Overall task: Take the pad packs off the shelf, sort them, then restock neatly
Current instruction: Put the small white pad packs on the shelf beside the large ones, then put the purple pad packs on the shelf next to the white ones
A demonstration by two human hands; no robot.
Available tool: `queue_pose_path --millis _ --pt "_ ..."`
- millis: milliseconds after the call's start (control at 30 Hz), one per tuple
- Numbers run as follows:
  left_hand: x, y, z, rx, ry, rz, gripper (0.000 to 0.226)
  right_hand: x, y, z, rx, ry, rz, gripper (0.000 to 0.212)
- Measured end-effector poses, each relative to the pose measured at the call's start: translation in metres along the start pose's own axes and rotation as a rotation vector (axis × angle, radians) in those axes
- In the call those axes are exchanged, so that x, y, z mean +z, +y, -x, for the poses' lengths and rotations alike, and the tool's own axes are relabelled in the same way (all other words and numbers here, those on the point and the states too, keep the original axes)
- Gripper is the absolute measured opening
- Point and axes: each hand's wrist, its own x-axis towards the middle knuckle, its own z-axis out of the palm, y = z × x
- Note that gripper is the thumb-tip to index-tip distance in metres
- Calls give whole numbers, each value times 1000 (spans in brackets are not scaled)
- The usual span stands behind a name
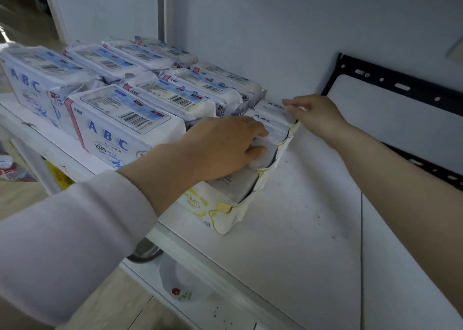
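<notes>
Pad packs printed with blue "ABC" lettering lie in two rows across the left part of a white shelf, barcodes up, the rows running back toward the pale wall. Just beside them on the right stands a single file of yellow-trimmed packs, set on edge and pressed one against the next, the nearest at the shelf's front lip and the farthest close to the wall. A person has a hand at each part of the file. The left hand, emerging from a white sleeve, lies over the tops of the middle packs, fingers curled down over one and the thumb pinching it from the near side. The right hand, on a bare forearm, reaches the rearmost pack, its fingers stretched out along the top edge; the thumb is hidden. A few dark specks mark the shelf board to the right. A black metal bracket is fixed to the wall at right. Below the shelf, a white bowl with a small red-and-green motif sits on a lower level, beside a wooden floor.
</notes>
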Motion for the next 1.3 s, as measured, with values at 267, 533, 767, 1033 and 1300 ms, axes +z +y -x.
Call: queue_pose_path --millis 267,533,767,1033,1300 --pt "-32 6 55 -66 89 84 38 9 -66 102 -3 243 198 32" --pt "-47 -12 152 86 132 117 38 43 -135 225 96 336 270 38" --pt "-22 -26 228 87 47 153 39 97 -170 314 112 334 174 36" --pt "70 -52 316 89 -111 26 42 211 -127 427 266 211 98 36" --pt "171 -87 406 147 -332 6 39 313 -115 522 523 -12 101 38"
